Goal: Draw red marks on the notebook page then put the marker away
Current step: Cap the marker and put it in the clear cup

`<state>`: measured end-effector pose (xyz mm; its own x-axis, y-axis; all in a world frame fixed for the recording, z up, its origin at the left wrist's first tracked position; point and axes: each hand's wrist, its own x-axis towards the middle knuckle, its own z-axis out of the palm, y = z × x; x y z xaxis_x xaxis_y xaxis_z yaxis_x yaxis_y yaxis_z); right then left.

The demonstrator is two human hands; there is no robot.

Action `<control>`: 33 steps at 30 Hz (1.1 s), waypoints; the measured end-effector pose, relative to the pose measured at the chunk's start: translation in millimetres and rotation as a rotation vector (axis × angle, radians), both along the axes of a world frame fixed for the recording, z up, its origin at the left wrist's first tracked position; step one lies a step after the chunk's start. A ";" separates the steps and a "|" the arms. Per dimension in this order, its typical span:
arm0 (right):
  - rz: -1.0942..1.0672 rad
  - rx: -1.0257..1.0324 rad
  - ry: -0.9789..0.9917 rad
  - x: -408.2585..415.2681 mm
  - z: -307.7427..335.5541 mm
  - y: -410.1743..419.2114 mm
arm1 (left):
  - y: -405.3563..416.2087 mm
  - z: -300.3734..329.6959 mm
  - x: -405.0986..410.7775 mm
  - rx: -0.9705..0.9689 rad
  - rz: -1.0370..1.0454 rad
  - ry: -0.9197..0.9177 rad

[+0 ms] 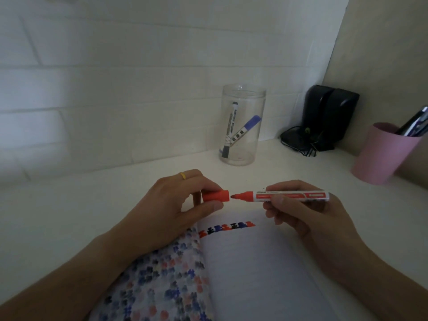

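An open notebook (254, 269) lies on the white desk in front of me. Its right page carries a short row of red, blue and black marks (228, 227) along the top, and its left page is covered with such marks. My right hand (305, 212) holds the red marker (289, 196) level above the page, tip bare and pointing left. My left hand (183, 202) pinches the red cap (215, 195), its open end a finger's width from the tip. A clear plastic jar (242, 126) stands behind, with a black and a blue marker inside.
A pink cup (379, 154) with pens stands at the right edge. A black device (328, 114) with tangled cables sits in the back corner. A white tiled wall (115, 77) runs behind the desk.
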<state>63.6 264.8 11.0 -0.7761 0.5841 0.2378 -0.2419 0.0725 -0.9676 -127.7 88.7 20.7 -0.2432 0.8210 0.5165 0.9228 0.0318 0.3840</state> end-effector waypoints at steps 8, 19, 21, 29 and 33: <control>0.044 0.137 -0.068 1.1 4.0 -6.7 | -1.1 3.9 6.1 -0.024 -0.089 0.026; 0.043 0.193 -0.072 -1.3 0.8 -6.7 | -3.8 3.6 10.6 0.015 -0.131 0.059; 0.036 0.197 -0.076 -1.2 1.0 -6.1 | -3.0 2.4 10.7 -0.002 -0.136 0.065; 0.040 0.200 -0.073 -1.6 1.8 -7.7 | -3.6 3.5 17.0 -0.007 -0.162 0.034; 0.024 0.283 -0.063 -2.4 0.8 -9.1 | -5.2 7.5 15.4 0.032 -0.142 0.036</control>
